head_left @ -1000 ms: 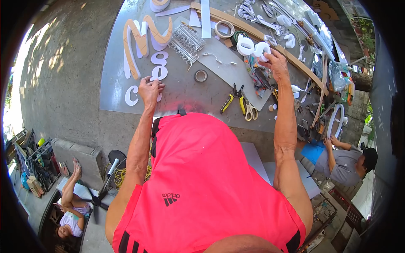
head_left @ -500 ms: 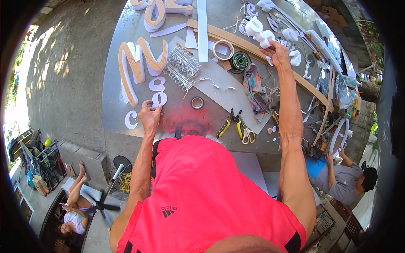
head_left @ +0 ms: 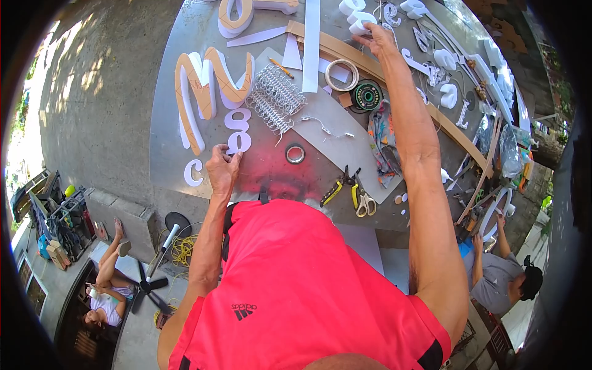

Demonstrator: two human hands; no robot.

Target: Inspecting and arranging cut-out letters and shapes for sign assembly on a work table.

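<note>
On the metal table, a flat white cut-out letter with two loops [head_left: 243, 142] lies under the fingertips of my left hand [head_left: 222, 169], pinched at its lower edge. A smaller curved white letter [head_left: 193, 173] rests to the left of that hand. Farther off, my right hand [head_left: 379, 44] is closed on a thick white rounded letter [head_left: 360, 24]; its fingers partly cover the near end. Beyond the left hand stands a large letter with a tan face and white sides [head_left: 203, 92].
Wire coils [head_left: 277, 92], a tape roll [head_left: 295, 153], a larger tape ring [head_left: 341, 75], a green-black spool [head_left: 367, 95], pliers [head_left: 354, 179] and scissors [head_left: 366, 205] lie on the table [head_left: 166, 123]. One person [head_left: 493, 277] works at right; another [head_left: 108, 302] reclines at lower left.
My right hand has moved farther away and to the left, carrying the thick white letter. My left hand stays at the flat letter. The whole view has shifted slightly.
</note>
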